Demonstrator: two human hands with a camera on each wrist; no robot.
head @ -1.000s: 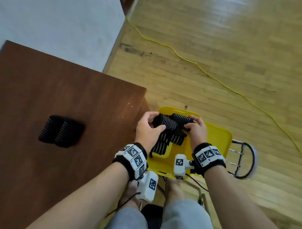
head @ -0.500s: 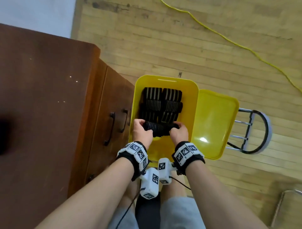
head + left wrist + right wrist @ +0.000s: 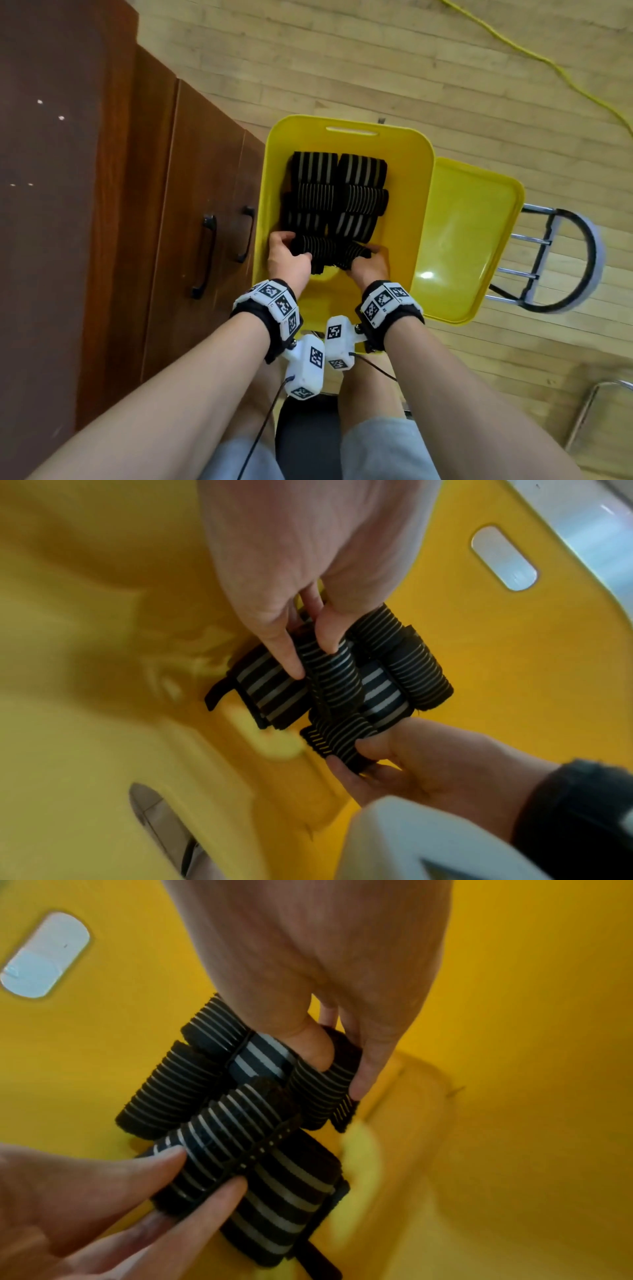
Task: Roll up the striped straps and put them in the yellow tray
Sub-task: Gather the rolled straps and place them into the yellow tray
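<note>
The yellow tray (image 3: 409, 205) stands on the floor and holds several rolled black-and-white striped straps (image 3: 337, 192) in two rows. At the near end of the rows, my left hand (image 3: 294, 248) pinches one rolled strap (image 3: 317, 245) between thumb and fingers. My right hand (image 3: 359, 263) grips a second roll (image 3: 354, 255) beside it. In the left wrist view the left hand (image 3: 313, 660) holds its roll (image 3: 337, 680) on top of the packed rolls. The right wrist view shows the right hand (image 3: 339, 1073) curled round its roll (image 3: 323, 1093), whose loose tail hangs down.
A brown wooden cabinet (image 3: 191, 205) with black handles stands directly left of the tray. A second yellow tray (image 3: 469, 240) lies on a metal chair frame (image 3: 561, 260) to the right. A yellow cable (image 3: 548, 65) crosses the wooden floor behind.
Both hands have brought the two rolls down from above the tray to the near end of the rows inside it. My view has swung down from the table top.
</note>
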